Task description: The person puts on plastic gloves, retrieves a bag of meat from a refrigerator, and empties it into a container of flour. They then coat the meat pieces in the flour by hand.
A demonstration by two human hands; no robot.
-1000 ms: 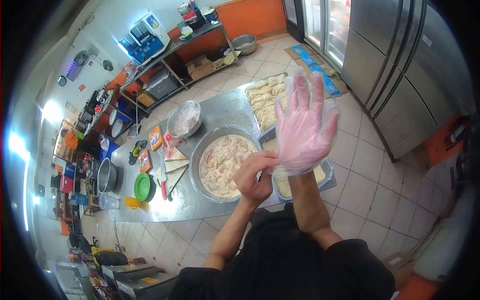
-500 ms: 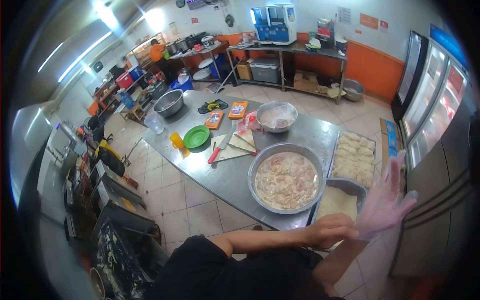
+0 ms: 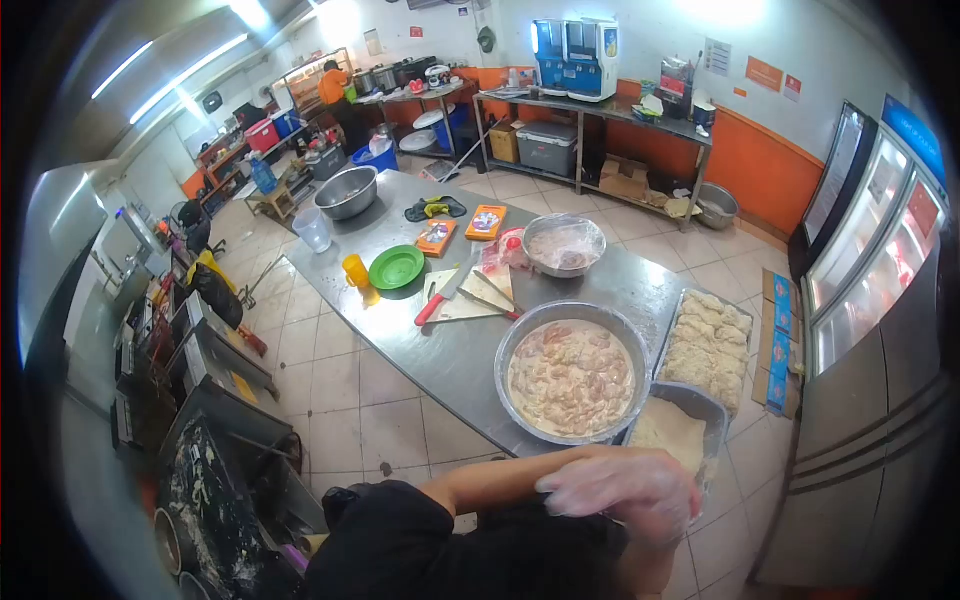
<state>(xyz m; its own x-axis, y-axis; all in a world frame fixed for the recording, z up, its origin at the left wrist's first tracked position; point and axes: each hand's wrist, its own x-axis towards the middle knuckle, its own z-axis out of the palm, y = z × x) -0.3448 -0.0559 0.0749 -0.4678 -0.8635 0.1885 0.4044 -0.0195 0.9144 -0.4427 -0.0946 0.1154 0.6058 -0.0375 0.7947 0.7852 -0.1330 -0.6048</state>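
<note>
Near the bottom edge, my right hand (image 3: 630,492) wears a clear plastic glove, its fingers stretched to the left and slightly blurred. My left forearm crosses to it, but the left hand is mostly hidden behind the glove. Just beyond both hands stands a large metal bowl (image 3: 503,400) of raw meat pieces in pale batter. To its right is a tub (image 3: 716,420) with pale flour or crumbs. A tray (image 3: 664,335) of coated pieces lies behind that tub.
On the metal table (image 3: 400,335) are a red-handled knife (image 3: 440,297) on a white board, a green bowl (image 3: 397,267), a yellow cup (image 3: 355,270), a film-covered bowl (image 3: 565,246) and an empty metal bowl (image 3: 346,193). A person in orange (image 3: 333,86) stands far back.
The view has swung toward the left side of the room. My gloved right hand has gone from fingers up to fingers pointing left, lower and closer to my body. The left fingers have become hidden.
</note>
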